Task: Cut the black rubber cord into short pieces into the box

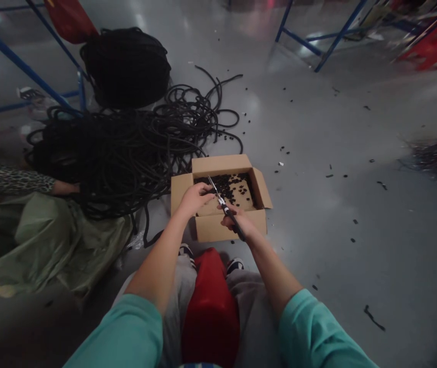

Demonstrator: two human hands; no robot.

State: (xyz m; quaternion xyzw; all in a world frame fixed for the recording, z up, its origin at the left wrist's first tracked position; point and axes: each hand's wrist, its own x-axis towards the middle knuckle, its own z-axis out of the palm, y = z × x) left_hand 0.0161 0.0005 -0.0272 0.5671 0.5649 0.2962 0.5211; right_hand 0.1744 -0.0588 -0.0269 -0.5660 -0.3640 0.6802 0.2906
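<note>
My right hand (238, 221) is wrapped round the black handle of a long tool with slim metal blades, which look like scissors (226, 209). The blades point up and left over an open cardboard box (218, 227). Small black pieces (224, 186) lie scattered inside the box. Over the box's left side, my left hand (197, 199) has its fingers bent and pinched close to the blades; what they hold, perhaps a dark strip, is too small to make out.
Tangled black cord (126, 148) covers the floor on the left, with a large black coil (126, 66) behind. Another person's arm (15, 176) reaches in above a green sheet (49, 240). Blue metal frames (302, 41) stand at the back. Black bits dot the floor.
</note>
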